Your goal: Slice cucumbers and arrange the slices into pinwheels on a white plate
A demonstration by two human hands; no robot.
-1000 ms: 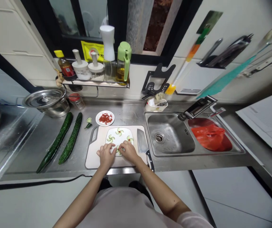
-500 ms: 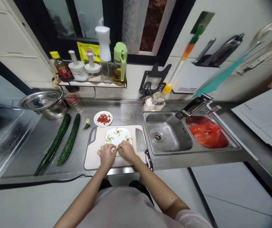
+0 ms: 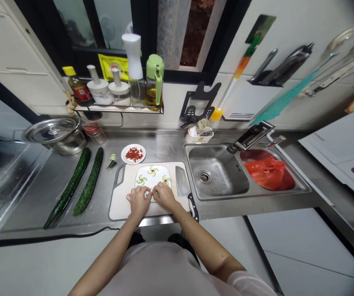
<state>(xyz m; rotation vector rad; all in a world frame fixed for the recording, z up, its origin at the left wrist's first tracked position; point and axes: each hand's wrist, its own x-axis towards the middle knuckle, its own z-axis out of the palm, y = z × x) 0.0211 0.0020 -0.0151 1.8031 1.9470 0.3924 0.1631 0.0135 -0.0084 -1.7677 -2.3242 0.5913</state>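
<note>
A white plate lies on the cutting board. Thin cucumber slices are fanned into pinwheels on it, with small red bits at their centres. Over the plate's near edge, my left hand has thumb and forefinger pinched at a cucumber slice, mostly covered by the fingers. My right hand meets it from the right, its fingertips closed on the same small cluster of slices. A kitchen knife rests along the board's right side, black handle toward me. Behind the board sits a small dish of red goji berries.
Two whole cucumbers lie at left, near cucumber scraps. A lidded steel pot and a red-capped jar stand behind. To the right is a double sink with a red plastic bag. Seasoning bottles line a rack.
The view has shifted very slightly. Both hands stay pinched at the plate's near edge, with hardly any visible movement.
</note>
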